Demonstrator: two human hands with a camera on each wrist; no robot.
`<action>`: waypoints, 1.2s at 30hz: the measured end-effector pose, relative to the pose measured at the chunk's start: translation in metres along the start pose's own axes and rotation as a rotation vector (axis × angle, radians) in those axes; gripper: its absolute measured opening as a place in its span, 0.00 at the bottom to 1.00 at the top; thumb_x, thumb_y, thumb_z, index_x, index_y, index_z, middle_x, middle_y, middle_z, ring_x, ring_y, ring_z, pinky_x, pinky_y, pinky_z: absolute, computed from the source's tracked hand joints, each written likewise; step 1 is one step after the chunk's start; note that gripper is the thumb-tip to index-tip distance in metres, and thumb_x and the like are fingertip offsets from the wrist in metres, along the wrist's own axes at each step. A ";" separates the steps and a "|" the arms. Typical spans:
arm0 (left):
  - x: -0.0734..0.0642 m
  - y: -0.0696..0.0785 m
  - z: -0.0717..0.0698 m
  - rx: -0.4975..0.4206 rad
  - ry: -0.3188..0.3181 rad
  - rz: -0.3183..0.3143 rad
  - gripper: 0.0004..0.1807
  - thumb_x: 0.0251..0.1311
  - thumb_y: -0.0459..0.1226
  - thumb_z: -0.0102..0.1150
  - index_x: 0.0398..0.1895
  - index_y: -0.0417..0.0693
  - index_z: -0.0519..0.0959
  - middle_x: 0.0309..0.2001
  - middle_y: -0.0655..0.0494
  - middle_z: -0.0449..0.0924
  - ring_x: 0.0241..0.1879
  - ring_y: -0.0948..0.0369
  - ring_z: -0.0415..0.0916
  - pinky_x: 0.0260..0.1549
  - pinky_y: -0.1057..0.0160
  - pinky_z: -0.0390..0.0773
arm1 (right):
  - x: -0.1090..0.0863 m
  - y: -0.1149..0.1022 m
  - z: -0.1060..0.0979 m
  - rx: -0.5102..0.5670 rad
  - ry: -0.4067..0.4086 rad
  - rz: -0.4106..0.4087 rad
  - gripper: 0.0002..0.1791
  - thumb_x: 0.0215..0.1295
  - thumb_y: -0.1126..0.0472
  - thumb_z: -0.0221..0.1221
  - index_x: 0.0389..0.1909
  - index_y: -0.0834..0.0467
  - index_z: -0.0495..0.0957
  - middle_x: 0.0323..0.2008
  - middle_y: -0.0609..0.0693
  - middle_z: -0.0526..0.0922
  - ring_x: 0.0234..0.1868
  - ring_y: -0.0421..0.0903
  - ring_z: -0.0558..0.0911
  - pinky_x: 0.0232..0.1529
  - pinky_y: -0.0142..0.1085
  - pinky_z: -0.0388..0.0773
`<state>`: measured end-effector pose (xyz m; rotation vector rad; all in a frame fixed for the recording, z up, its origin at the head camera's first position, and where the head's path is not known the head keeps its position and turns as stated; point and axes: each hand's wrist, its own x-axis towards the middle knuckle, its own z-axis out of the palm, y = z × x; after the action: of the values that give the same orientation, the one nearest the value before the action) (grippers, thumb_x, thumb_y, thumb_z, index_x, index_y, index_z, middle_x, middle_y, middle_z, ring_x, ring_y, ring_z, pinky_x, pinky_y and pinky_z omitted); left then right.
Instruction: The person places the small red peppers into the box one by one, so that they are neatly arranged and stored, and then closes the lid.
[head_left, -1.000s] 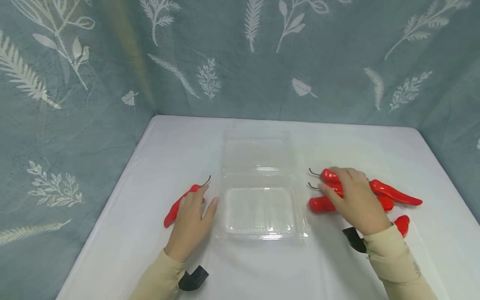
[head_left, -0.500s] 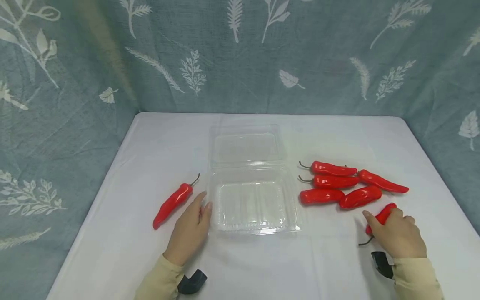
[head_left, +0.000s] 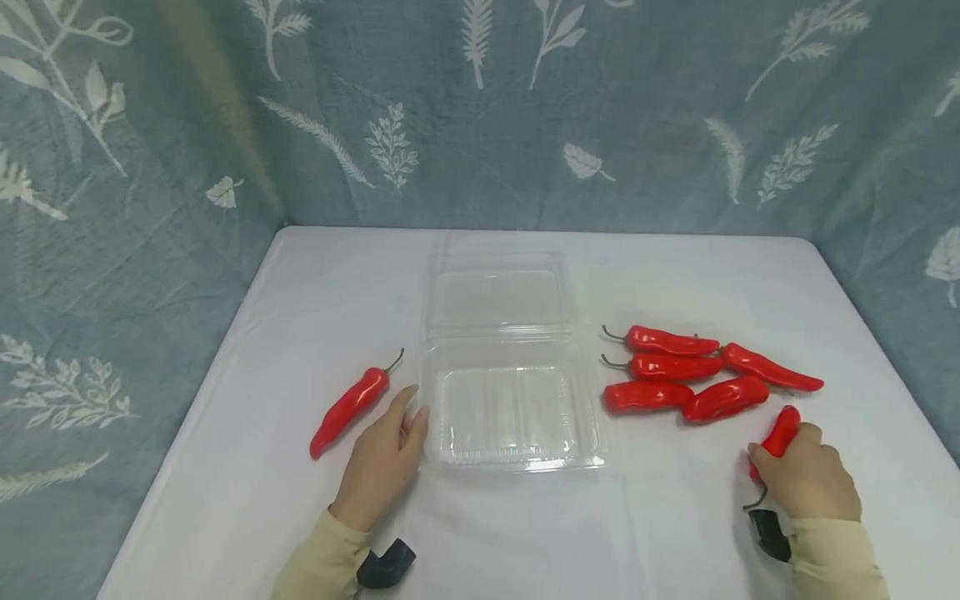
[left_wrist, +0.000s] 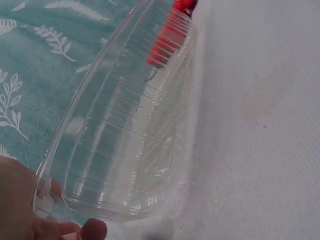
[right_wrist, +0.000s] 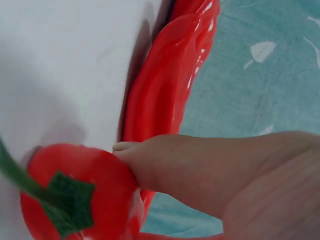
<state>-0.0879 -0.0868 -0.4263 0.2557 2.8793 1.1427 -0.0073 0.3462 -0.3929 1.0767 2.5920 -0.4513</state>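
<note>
A clear plastic clamshell box [head_left: 513, 408] lies open in the middle of the white table, lid [head_left: 498, 296] folded back. My left hand [head_left: 386, 458] rests flat beside its left edge, fingertips touching the rim [left_wrist: 47, 200]. A single red pepper [head_left: 348, 406] lies left of that hand. My right hand [head_left: 802, 479] grips another red pepper [head_left: 780, 433] at the near right; its green stem end [right_wrist: 65, 197] shows in the right wrist view. Several more red peppers [head_left: 675, 367] lie in a cluster right of the box.
The white table [head_left: 487, 533] is enclosed by blue leaf-print cloth [head_left: 480, 117] at the back and both sides. A black strap [head_left: 386, 562] sits at my left wrist, another [head_left: 768, 533] at my right.
My right hand left the pepper cluster, drew back toward the near right and closed round the lone pepper there. My left hand slid from the left pepper to the box's edge.
</note>
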 end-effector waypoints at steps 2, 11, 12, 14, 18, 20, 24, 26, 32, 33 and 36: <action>0.000 0.001 -0.001 0.000 -0.006 0.000 0.25 0.66 0.40 0.54 0.63 0.39 0.68 0.23 0.57 0.66 0.20 0.63 0.62 0.21 0.69 0.67 | 0.001 0.002 0.000 0.017 -0.004 0.012 0.39 0.61 0.53 0.57 0.55 0.83 0.53 0.33 0.75 0.72 0.28 0.61 0.76 0.24 0.46 0.77; -0.002 0.002 -0.003 -0.032 -0.038 -0.037 0.25 0.66 0.40 0.54 0.64 0.41 0.68 0.22 0.57 0.66 0.20 0.62 0.63 0.22 0.68 0.67 | 0.008 0.016 0.002 0.095 -0.039 0.092 0.49 0.61 0.52 0.57 0.65 0.81 0.40 0.44 0.79 0.67 0.38 0.67 0.74 0.33 0.54 0.80; -0.003 0.001 -0.004 -0.035 -0.037 -0.036 0.25 0.66 0.39 0.54 0.64 0.41 0.68 0.22 0.57 0.66 0.20 0.62 0.62 0.22 0.68 0.67 | 0.008 0.018 0.002 0.109 -0.042 0.104 0.50 0.61 0.52 0.57 0.66 0.80 0.39 0.46 0.79 0.65 0.40 0.68 0.73 0.36 0.55 0.80; -0.003 0.001 -0.004 -0.036 -0.035 -0.035 0.25 0.66 0.39 0.54 0.64 0.41 0.68 0.22 0.57 0.66 0.20 0.63 0.62 0.22 0.68 0.67 | 0.007 0.021 0.003 0.143 -0.050 0.132 0.49 0.61 0.54 0.56 0.66 0.80 0.38 0.49 0.79 0.63 0.44 0.70 0.71 0.41 0.58 0.78; -0.004 0.000 -0.005 -0.027 -0.032 -0.032 0.26 0.65 0.40 0.55 0.65 0.41 0.68 0.21 0.57 0.66 0.20 0.63 0.62 0.22 0.69 0.67 | 0.000 0.029 0.000 0.215 -0.056 0.181 0.47 0.62 0.54 0.55 0.68 0.77 0.40 0.54 0.78 0.59 0.47 0.71 0.69 0.45 0.59 0.76; -0.004 0.000 -0.006 -0.019 -0.033 -0.028 0.26 0.65 0.40 0.55 0.65 0.40 0.68 0.21 0.58 0.66 0.19 0.63 0.62 0.21 0.69 0.67 | -0.005 0.032 -0.004 0.261 -0.058 0.192 0.48 0.63 0.52 0.57 0.69 0.75 0.41 0.57 0.77 0.58 0.49 0.71 0.68 0.44 0.59 0.76; -0.005 0.000 -0.008 -0.007 -0.028 -0.017 0.26 0.65 0.39 0.56 0.65 0.40 0.68 0.21 0.58 0.65 0.19 0.64 0.62 0.21 0.69 0.66 | -0.017 0.029 -0.015 0.325 -0.027 0.122 0.50 0.63 0.48 0.59 0.71 0.71 0.42 0.60 0.75 0.57 0.50 0.70 0.69 0.36 0.54 0.80; -0.006 0.000 -0.009 -0.006 -0.026 -0.015 0.26 0.65 0.39 0.56 0.64 0.40 0.68 0.21 0.58 0.65 0.19 0.64 0.62 0.21 0.69 0.66 | -0.025 0.020 -0.021 0.331 -0.004 0.055 0.49 0.64 0.48 0.58 0.72 0.69 0.43 0.61 0.75 0.58 0.50 0.70 0.69 0.32 0.51 0.81; -0.011 0.000 -0.009 -0.017 -0.022 -0.003 0.25 0.65 0.39 0.54 0.64 0.40 0.69 0.21 0.59 0.66 0.19 0.65 0.62 0.21 0.69 0.66 | -0.051 -0.023 -0.033 0.295 0.173 -0.318 0.42 0.60 0.54 0.63 0.69 0.68 0.57 0.55 0.72 0.68 0.45 0.65 0.71 0.26 0.37 0.77; -0.011 0.000 -0.009 -0.018 -0.019 0.002 0.25 0.66 0.39 0.54 0.64 0.40 0.69 0.21 0.59 0.66 0.19 0.65 0.62 0.21 0.69 0.66 | -0.054 -0.029 -0.034 0.280 0.216 -0.408 0.40 0.59 0.56 0.64 0.68 0.68 0.61 0.54 0.71 0.70 0.44 0.63 0.72 0.26 0.35 0.75; -0.014 0.000 -0.008 -0.017 -0.014 0.009 0.24 0.66 0.39 0.53 0.63 0.39 0.69 0.22 0.60 0.67 0.19 0.65 0.62 0.20 0.69 0.66 | -0.060 -0.050 -0.036 0.239 0.316 -0.671 0.34 0.53 0.60 0.68 0.61 0.67 0.70 0.49 0.65 0.75 0.39 0.57 0.75 0.25 0.27 0.69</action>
<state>-0.0753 -0.0945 -0.4212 0.2755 2.8581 1.1608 -0.0079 0.2891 -0.3280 0.3123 3.2193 -0.8079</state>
